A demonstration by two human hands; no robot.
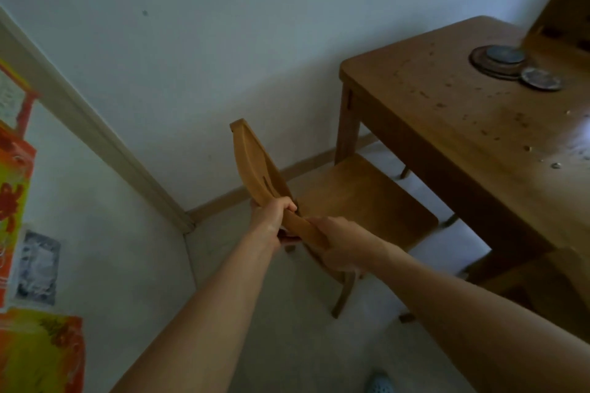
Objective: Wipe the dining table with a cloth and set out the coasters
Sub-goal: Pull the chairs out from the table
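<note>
gripping the chair (255,175) beside the crumb-strewn table (447,112), both hands (271,214).

This is a room in a home, a small dining corner. A wooden dining table with a worn, crumb-flecked tabletop (447,99) stands close to a plain white wall (223,57), and a matching wooden chair (335,201) sits at its end on a pale floor (287,344) edged with a wooden skirting board (230,201). A stack of round coasters (498,60) lies on the table, beside a further one (541,79). At the left, a door frame (95,137) and bright orange and yellow pictures (41,351) stuck up by hand give it a lived-in, domestic look
</note>
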